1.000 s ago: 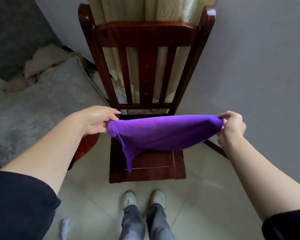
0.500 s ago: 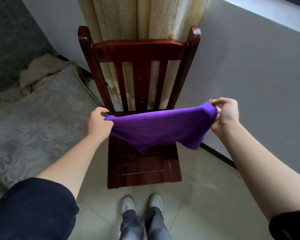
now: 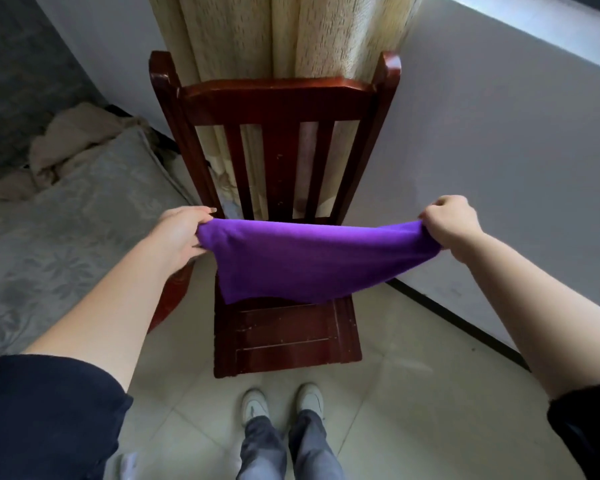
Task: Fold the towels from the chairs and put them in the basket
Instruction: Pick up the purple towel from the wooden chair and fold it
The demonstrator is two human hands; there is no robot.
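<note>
A purple towel (image 3: pixel 309 261) hangs stretched between my two hands above the seat of a dark red wooden chair (image 3: pixel 284 334). My left hand (image 3: pixel 179 237) grips its left end and my right hand (image 3: pixel 449 225) grips its right end. The towel sags in the middle, and its lower edge drapes just over the back part of the seat. It looks doubled over. No basket is in view.
The chair's slatted back (image 3: pixel 274 109) stands against a cream curtain (image 3: pixel 291 32) and a grey wall (image 3: pixel 499 168). A bed with a grey patterned cover (image 3: pixel 56 230) lies at the left. My feet (image 3: pixel 281 403) stand on the tiled floor in front of the chair.
The towel has been spread wider and flatter between my hands, and its hanging corner has evened out. The view has tilted up, showing more of the chair back and curtain.
</note>
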